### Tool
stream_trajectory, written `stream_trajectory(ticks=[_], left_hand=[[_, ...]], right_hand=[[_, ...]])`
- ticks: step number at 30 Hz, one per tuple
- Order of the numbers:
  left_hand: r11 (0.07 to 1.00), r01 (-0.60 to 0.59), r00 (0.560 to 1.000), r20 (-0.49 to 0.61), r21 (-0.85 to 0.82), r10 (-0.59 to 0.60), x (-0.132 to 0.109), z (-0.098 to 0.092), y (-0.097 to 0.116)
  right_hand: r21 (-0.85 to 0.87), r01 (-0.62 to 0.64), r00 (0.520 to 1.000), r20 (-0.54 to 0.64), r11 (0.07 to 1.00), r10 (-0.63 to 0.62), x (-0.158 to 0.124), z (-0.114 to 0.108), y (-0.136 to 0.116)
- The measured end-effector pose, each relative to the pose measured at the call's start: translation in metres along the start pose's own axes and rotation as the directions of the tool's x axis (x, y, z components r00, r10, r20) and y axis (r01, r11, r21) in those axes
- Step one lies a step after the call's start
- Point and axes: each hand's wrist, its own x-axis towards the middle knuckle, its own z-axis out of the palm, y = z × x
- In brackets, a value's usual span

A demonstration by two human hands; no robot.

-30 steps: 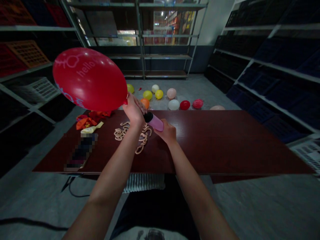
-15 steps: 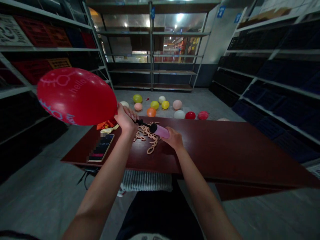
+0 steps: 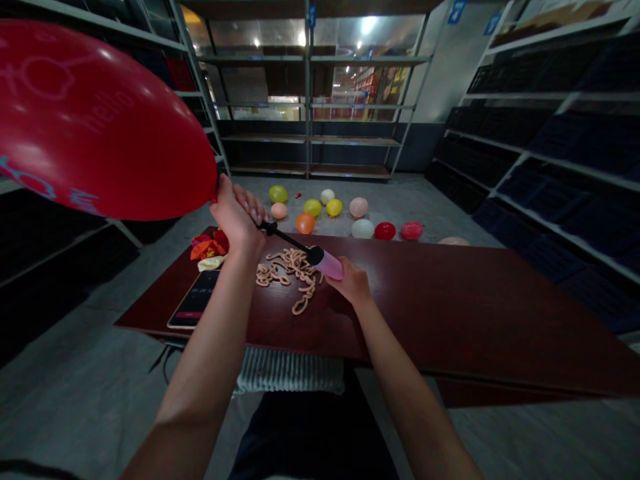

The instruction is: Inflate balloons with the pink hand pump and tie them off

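A large inflated red balloon (image 3: 115,133) with printed words fills the upper left. My left hand (image 3: 237,217) is closed round the balloon's neck and the nozzle end of a balloon pump (image 3: 330,265); the fingers hide where the two meet. My right hand (image 3: 353,281) grips the pump's pink body from the right. Between the hands the pump's thin black rod shows, drawn well out. Beneath the pump, a tangle of beige rubber-like loops (image 3: 300,307) lies on the table.
On the dark red table (image 3: 450,300) sit a phone (image 3: 193,300), partly behind my left forearm, and uninflated balloons (image 3: 207,247). Several inflated balloons, one an orange balloon (image 3: 305,223), rest on the floor beyond. Metal shelving (image 3: 309,100) stands at the back, with racks along both sides.
My left hand has moved up and left, and more of the pump's rod shows. The red balloon looks bigger and reaches past the left picture edge.
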Motion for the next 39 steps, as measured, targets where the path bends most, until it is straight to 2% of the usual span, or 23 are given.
stream_trajectory(ticks=[4, 7, 11, 13, 15, 22, 27, 32, 39], left_hand=[[0.999, 0.017, 1.000, 0.003, 0.032, -0.017, 0.003, 0.024, -0.036], [0.997, 0.064, 0.998, -0.010, 0.044, -0.063, -0.003, 0.034, -0.073], [0.987, 0.143, 0.990, -0.014, 0.073, -0.142, -0.019, 0.034, -0.118], [0.985, 0.149, 0.989, -0.017, 0.080, -0.149, -0.025, 0.032, -0.129], [0.987, 0.137, 0.991, -0.009, 0.087, -0.136, -0.028, 0.029, -0.131], [0.993, 0.109, 0.994, -0.022, 0.048, -0.108, -0.025, 0.011, -0.107], [0.994, 0.112, 0.993, -0.029, -0.019, -0.112, -0.023, -0.010, -0.081], [0.994, 0.099, 0.995, -0.024, -0.038, -0.100, -0.019, -0.023, -0.048], [0.996, 0.087, 0.996, 0.038, -0.033, -0.086, -0.014, -0.020, 0.011]], right_hand=[[-0.017, -0.074, 0.997, -0.020, 0.997, 0.074, 0.002, -0.001, 0.001], [-0.044, -0.107, 0.994, -0.038, 0.993, 0.105, 0.005, -0.001, 0.001], [-0.104, -0.152, 0.988, -0.041, 0.983, 0.149, 0.007, 0.000, 0.000], [-0.115, -0.155, 0.988, -0.044, 0.981, 0.150, 0.007, 0.001, 0.000], [-0.110, -0.146, 0.989, -0.053, 0.983, 0.141, 0.007, 0.001, 0.001], [-0.061, -0.060, 0.995, -0.087, 0.996, 0.055, 0.006, 0.002, -0.001], [-0.060, 0.026, 0.999, -0.038, 0.998, -0.028, 0.003, 0.001, -0.005], [-0.032, 0.044, 0.999, -0.017, 0.999, -0.045, 0.001, -0.002, -0.005], [0.007, 0.040, 0.999, -0.004, 0.999, -0.040, -0.001, -0.005, -0.008]])
